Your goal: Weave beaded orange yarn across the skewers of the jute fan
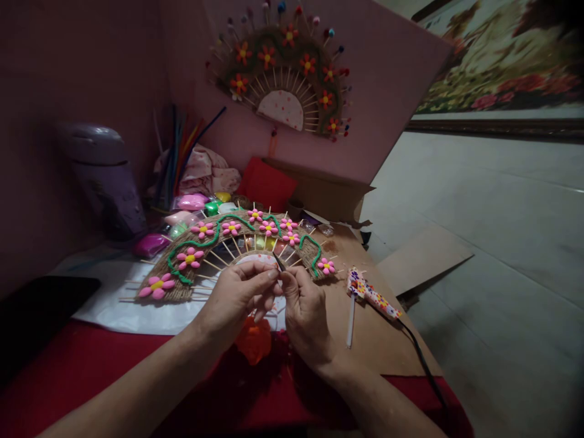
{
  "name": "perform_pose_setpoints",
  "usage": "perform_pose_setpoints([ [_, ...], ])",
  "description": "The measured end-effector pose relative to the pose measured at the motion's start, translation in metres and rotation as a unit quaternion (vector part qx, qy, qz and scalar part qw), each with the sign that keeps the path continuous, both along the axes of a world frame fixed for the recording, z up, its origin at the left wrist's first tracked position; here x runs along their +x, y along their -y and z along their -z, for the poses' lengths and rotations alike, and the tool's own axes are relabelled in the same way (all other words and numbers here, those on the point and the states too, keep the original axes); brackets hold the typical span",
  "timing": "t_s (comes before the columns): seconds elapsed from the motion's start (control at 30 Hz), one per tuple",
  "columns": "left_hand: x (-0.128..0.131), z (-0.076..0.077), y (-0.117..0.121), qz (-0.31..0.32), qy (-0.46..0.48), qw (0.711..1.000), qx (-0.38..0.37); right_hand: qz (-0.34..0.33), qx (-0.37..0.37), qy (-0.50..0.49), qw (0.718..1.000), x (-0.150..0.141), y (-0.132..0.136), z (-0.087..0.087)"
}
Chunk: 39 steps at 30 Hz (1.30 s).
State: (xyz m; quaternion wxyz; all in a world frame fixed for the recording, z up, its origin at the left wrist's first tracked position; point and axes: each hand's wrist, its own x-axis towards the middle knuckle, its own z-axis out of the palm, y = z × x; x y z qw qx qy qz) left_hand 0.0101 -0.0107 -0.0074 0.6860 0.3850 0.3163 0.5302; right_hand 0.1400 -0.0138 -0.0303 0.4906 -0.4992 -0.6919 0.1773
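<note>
The person's left forearm (150,377), long and bare, tapers smoothly to a narrow wrist (203,331) and a bare left hand (246,285) with slim fingers (255,267). The right forearm (381,395), likewise bare, broadens away from a bare right hand (309,313) with a rounded thumb (290,291). Fingernail details are too dim to tell.

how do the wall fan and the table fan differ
The wall fan hangs upright; the table fan lies down. The wall fan's flowers are mostly orange, the table fan's pink. Colored balls ring the wall fan; the table fan's outer sticks look bare. Both are half-round with yellow-centered flowers.
</note>
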Motion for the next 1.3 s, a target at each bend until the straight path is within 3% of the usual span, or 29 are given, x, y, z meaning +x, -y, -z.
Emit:
perform_pose_setpoints([
  [0.2,-0.002,-0.005,0.000,-0.016,-0.001,0.999,-0.043,0.032,0.020,-0.079,0.996,0.007,-0.009,0.001],
  [0.33,-0.004,-0.007,-0.001,-0.038,-0.003,0.997,-0.071,0.033,0.014,-0.057,0.998,0.010,-0.012,0.000],
  [0.5,-0.006,-0.006,-0.004,-0.107,-0.050,0.992,-0.037,0.033,0.021,-0.013,0.999,0.019,-0.017,-0.013],
  [0.6,-0.008,-0.007,-0.004,-0.164,-0.079,0.983,-0.006,0.035,0.011,0.051,0.998,0.032,-0.020,-0.024],
  [0.67,-0.009,-0.008,-0.004,-0.190,-0.095,0.977,0.018,-0.001,-0.016,0.137,0.990,0.042,-0.019,-0.029],
  [0.83,-0.010,-0.012,-0.003,-0.219,-0.107,0.968,0.061,-0.067,-0.057,0.316,0.945,0.061,-0.007,-0.030],
  [1.07,-0.010,-0.008,-0.004,-0.215,-0.095,0.968,0.084,-0.080,-0.055,0.393,0.915,0.064,-0.001,-0.018],
  [1.17,-0.009,-0.009,-0.003,-0.198,-0.101,0.973,0.065,-0.107,0.009,0.352,0.930,0.054,-0.005,-0.021],
  [1.23,-0.008,-0.012,-0.001,-0.178,-0.100,0.976,0.069,-0.120,0.035,0.231,0.965,0.043,-0.007,-0.028],
  [1.3,-0.007,-0.014,0.001,-0.164,-0.088,0.979,0.084,-0.144,-0.008,0.059,0.988,0.030,-0.008,-0.036],
])
